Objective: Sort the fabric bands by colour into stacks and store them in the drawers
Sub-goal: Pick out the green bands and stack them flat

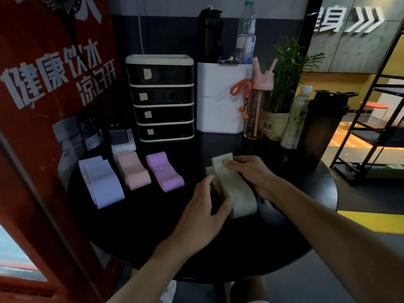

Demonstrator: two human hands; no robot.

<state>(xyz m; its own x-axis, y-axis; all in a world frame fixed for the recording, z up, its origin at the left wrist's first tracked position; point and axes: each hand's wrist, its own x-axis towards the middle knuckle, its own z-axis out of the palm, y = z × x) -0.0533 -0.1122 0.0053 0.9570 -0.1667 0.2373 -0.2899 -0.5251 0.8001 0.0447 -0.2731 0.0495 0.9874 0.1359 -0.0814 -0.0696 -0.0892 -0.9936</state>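
Head camera looked down on the sage-green bands (235,191), a small stack of flat, soft fabric loops printed "30", lying right of centre on the table. The left hand (203,213) pinched the stack's near left edge between thumb and curled fingers. The right hand (251,173) gripped its far right side, thumb on top. Well apart to the left lay three more stacks in a row: purple bands (165,173) marked "10", pink bands (133,170) marked "16", and pale lavender bands (101,182). All rested on a round, glossy black table (153,226). At its back stood a four-drawer unit (162,99) with dark translucent fronts, a cream frame and a paper tag on each closed drawer. Beside it were a white box (220,99), a pink straw bottle (259,101), a potted plant (288,68) and a black shaker (323,127). A red panel (43,84) with white characters rose on the left, and a black metal rack (376,127) stood on the right of the dim room.
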